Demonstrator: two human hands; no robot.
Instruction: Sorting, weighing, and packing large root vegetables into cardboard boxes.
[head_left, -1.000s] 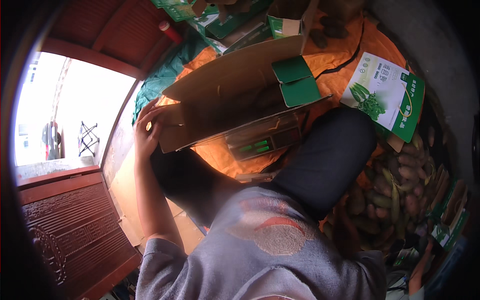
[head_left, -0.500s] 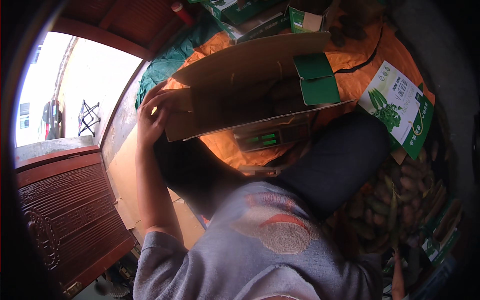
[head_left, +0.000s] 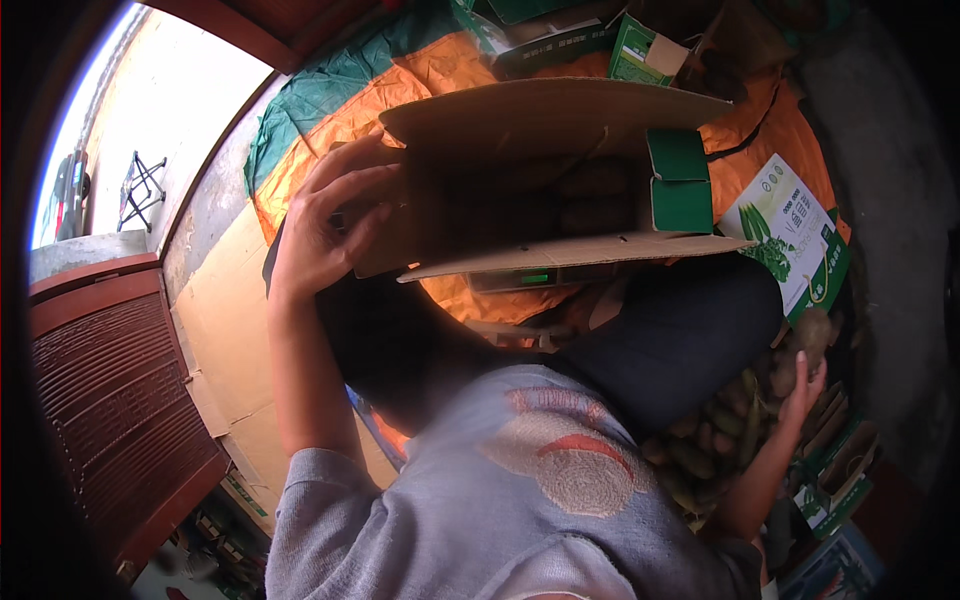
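Note:
A long open cardboard box (head_left: 560,255) sits in front of me on a scale (head_left: 500,280) with a lit green display. Its side flaps stand raised, and several dark oblong pieces of produce lie in shadow inside. My left hand (head_left: 335,210) has its fingers curled at the box's left end, gripping the flap there. Out to the right, my right hand (head_left: 800,392) holds a brown oval root vegetable (head_left: 811,334) above a heap of similar roots (head_left: 700,450), some greenish and some pinkish. Parts of the heap are dark.
An orange and green sheet (head_left: 340,110) spreads under the box. A printed white and green carton panel (head_left: 785,235) lies by my right knee. More green cartons (head_left: 540,40) stand at the back. On the left are flattened cardboard (head_left: 225,340) and a reddish-brown carved panel (head_left: 120,400).
My right hand has come up from the lower right with a root vegetable in it. The box appears farther right and tilted differently, with my left hand still at its left end.

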